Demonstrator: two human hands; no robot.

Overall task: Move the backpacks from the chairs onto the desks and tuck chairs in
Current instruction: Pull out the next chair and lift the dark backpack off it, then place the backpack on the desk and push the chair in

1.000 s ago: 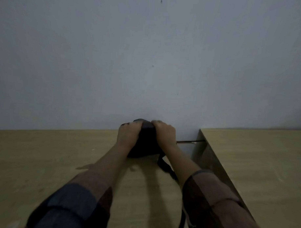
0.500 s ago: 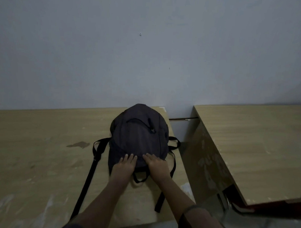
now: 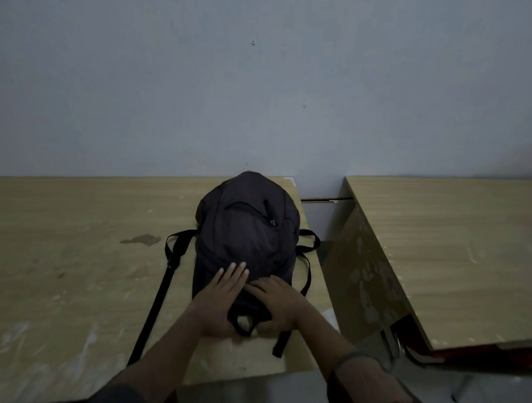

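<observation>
A dark backpack (image 3: 245,230) lies flat on the right end of a light wooden desk (image 3: 75,270), its top toward the wall. Black straps trail off its left and right sides, one long strap (image 3: 159,294) running toward the near edge. My left hand (image 3: 222,296) rests flat on the bag's near end with fingers spread. My right hand (image 3: 278,301) lies flat beside it, over the carry loop. Neither hand grips anything. No chair seat is in view.
A second wooden desk (image 3: 453,253) stands to the right, across a narrow gap. Under its near edge show dark red and metal frame parts (image 3: 410,348). A plain grey wall (image 3: 262,95) backs both desks. The left desk top has stains and scuffs.
One second ago both hands held the bag's top against the wall. Since then the bag has come to lie flat, and the hands have moved to its near end, pressing on it.
</observation>
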